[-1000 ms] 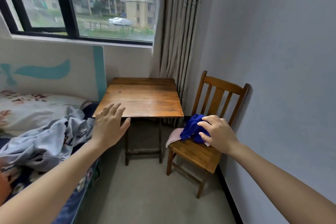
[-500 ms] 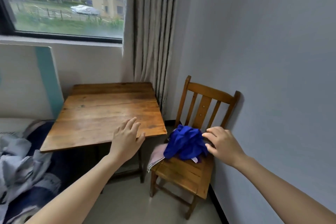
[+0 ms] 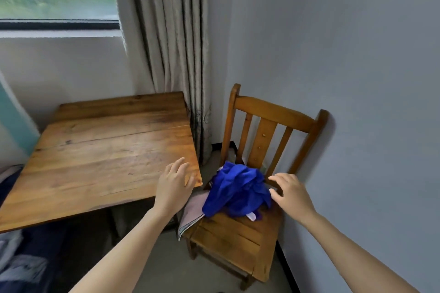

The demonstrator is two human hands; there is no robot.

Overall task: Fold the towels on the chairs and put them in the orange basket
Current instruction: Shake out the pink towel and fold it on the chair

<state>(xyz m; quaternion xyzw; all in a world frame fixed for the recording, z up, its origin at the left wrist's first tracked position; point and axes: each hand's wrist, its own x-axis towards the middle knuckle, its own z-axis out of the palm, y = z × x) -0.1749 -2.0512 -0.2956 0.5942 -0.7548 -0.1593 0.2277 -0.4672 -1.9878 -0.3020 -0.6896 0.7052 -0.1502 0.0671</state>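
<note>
1. Right hand point(image 3: 289, 194) spread open at the right edge of the crumpled blue towel point(image 3: 235, 188), fingertips at or just short of the cloth, gripping nothing; left hand point(image 3: 175, 185) likewise open and bare, hovering over the near right corner of the tabletop point(image 3: 107, 154).
2. Blue towel heaped on the wooden chair point(image 3: 238, 242) seat, atop a pinkish-grey towel point(image 3: 192, 213) overhanging the seat's left edge.
3. Risks dragging the lower towel off onto the floor point(image 3: 166, 269) if lifted carelessly, given that overhang.
4. May pinch both cloths together, with their boundary hidden under the heap.
5. Could snag a loose fold on the chair's back slats point(image 3: 264, 140) just beyond the heap.
6. Leaves little elbow room on the right, with the wall point(image 3: 357, 78) close by.
7. Orange basket nowhere in view; must be found before any drop-off.
</note>
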